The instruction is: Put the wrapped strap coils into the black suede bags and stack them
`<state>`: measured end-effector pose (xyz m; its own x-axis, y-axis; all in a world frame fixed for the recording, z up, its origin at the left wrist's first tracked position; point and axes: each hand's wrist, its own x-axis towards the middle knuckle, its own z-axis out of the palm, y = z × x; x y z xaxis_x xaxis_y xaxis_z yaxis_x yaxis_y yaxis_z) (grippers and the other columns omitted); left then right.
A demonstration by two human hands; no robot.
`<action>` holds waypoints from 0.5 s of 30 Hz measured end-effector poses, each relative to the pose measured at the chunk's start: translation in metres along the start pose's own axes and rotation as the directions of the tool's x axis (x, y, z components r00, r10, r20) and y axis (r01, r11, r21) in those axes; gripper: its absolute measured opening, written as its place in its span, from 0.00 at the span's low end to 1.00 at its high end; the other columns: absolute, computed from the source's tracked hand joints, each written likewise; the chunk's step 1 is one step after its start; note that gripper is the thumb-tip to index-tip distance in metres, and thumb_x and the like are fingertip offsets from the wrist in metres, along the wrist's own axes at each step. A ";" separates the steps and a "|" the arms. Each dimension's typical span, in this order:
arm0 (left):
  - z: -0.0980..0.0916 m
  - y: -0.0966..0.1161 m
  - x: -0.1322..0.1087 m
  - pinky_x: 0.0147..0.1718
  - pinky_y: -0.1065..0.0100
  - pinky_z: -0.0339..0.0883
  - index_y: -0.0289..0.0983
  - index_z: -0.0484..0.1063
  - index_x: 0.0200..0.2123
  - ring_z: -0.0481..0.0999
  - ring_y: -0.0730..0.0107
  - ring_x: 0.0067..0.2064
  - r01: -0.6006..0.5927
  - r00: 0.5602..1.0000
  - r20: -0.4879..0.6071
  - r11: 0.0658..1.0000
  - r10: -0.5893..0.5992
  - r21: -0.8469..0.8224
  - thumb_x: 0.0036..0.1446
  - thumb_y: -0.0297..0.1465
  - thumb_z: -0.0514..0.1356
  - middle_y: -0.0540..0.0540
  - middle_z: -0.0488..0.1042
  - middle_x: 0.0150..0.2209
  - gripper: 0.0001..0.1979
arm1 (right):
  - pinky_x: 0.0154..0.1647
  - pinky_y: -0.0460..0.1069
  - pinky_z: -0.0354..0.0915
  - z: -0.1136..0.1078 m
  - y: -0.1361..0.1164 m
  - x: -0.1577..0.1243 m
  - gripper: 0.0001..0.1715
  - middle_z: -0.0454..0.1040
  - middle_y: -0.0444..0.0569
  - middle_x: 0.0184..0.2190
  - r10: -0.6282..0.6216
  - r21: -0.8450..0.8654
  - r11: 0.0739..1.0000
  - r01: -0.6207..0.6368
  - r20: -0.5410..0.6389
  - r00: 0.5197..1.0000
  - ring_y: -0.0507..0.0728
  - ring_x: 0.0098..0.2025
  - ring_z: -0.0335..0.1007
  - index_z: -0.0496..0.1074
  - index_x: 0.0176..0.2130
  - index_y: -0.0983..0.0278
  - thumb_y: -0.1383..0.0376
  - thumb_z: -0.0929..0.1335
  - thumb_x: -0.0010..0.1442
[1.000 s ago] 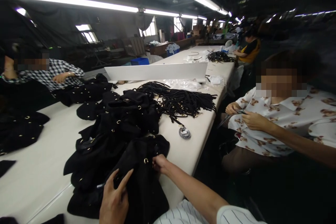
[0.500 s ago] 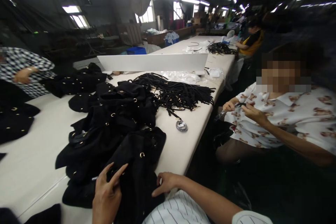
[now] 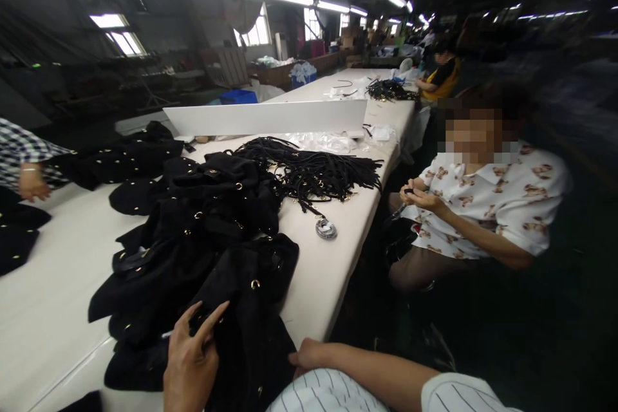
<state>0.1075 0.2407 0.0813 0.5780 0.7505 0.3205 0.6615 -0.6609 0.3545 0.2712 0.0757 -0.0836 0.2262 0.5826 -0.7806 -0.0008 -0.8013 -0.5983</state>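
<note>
A black fabric bag with gold eyelets point(image 3: 241, 328) lies in front of me at the near end of a pile of similar bags point(image 3: 207, 206). My left hand point(image 3: 190, 360) rests on its left part, with the index and middle fingers stretched out and spread. At the bag's right edge, my right hand point(image 3: 309, 355) has its fingers closed on the fabric; the fingertips are partly hidden. Beyond the pile lies a bundle of black straps with gold clasps point(image 3: 328, 174). A small coiled grey item point(image 3: 326, 228) sits just in front of those straps.
The pale table point(image 3: 313, 290) runs far back, with its right edge beside me. A long white board point(image 3: 265, 119) stands across it. On the right a seated person point(image 3: 483, 206) handles something small and dark. Another person's hand point(image 3: 33, 181) is at the left.
My right hand has gone from spread fingers to closed on the bag's edge. My left hand keeps its pose. The view has turned slightly right; the person at left has lowered a hand.
</note>
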 end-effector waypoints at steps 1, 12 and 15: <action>-0.001 0.000 0.000 0.61 0.47 0.66 0.50 0.73 0.54 0.64 0.54 0.61 0.004 1.000 0.002 1.000 -0.004 -0.003 0.61 0.26 0.48 0.46 0.61 0.59 0.23 | 0.26 0.49 0.70 0.001 -0.003 0.000 0.24 0.67 0.48 0.12 0.013 0.015 1.000 -0.013 0.004 1.000 0.59 0.24 0.75 0.65 0.13 0.64 0.65 0.66 0.58; 0.007 0.006 0.015 0.57 0.45 0.68 0.50 0.72 0.55 0.64 0.52 0.59 -0.042 0.999 -0.007 0.999 0.043 0.022 0.61 0.25 0.49 0.43 0.61 0.57 0.24 | 0.43 0.51 0.67 -0.054 -0.078 0.053 0.17 0.78 0.59 0.32 -0.125 -0.091 0.991 0.095 -0.422 0.898 0.64 0.44 0.77 0.70 0.22 0.65 0.64 0.65 0.61; 0.012 0.011 0.013 0.57 0.46 0.69 0.49 0.73 0.54 0.64 0.52 0.58 -0.042 0.998 -0.055 0.999 0.044 0.032 0.60 0.22 0.50 0.42 0.61 0.57 0.25 | 0.44 0.52 0.66 -0.057 -0.079 0.062 0.13 0.78 0.60 0.36 -0.145 -0.133 0.986 0.096 -0.432 0.890 0.66 0.47 0.76 0.73 0.26 0.66 0.63 0.66 0.60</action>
<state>0.1281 0.2437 0.0784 0.5792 0.7193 0.3836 0.6514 -0.6913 0.3127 0.3411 0.1673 -0.0744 0.6222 0.5761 -0.5301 0.1509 -0.7526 -0.6409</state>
